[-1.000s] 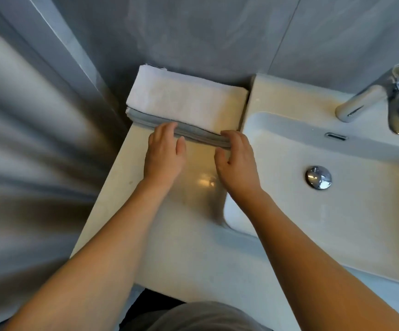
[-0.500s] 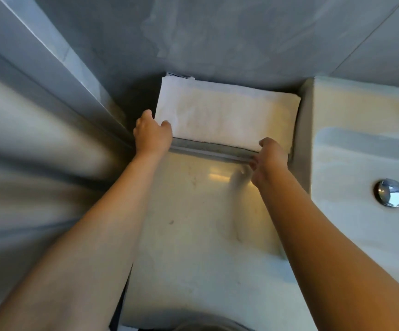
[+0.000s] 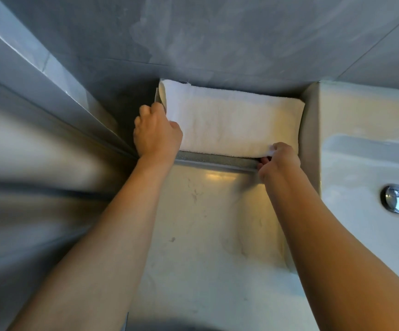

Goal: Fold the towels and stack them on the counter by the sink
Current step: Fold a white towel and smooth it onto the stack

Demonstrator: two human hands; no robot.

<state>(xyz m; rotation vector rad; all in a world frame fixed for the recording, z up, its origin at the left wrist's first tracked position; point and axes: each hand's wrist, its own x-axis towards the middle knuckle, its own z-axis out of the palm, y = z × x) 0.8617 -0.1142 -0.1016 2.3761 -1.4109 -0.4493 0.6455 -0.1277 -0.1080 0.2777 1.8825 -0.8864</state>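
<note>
1. Since the earlier frame the left hand (image 3: 156, 132) has slid from the stack's front to its left end, where its curled fingers now grip the near left corner of the white towel (image 3: 234, 123); the fingertips are hidden behind the knuckles.
2. The right hand (image 3: 278, 158) has likewise moved out to the stack's near right corner; its fingers (image 3: 264, 160) curl in and pinch the front edge, tucked between the white towel and the grey towel (image 3: 215, 160) beneath it.
3. The view has shifted left, so the tap seen earlier is now out of frame.
4. The folded stack lies at the far edge of the surface (image 3: 212, 235), against the grey wall (image 3: 217, 44), filling the width between the left side panel (image 3: 38, 75) and the raised wall of the sink (image 3: 360, 139).
5. Of the grey towel only a thin front strip and a sliver at the far left corner show; how many layers lie under the white one cannot be told.
6. The sink is cut off at the right edge, its chrome drain plug (image 3: 396, 198) showing; a dark blurred shape crosses the bottom edge.
</note>
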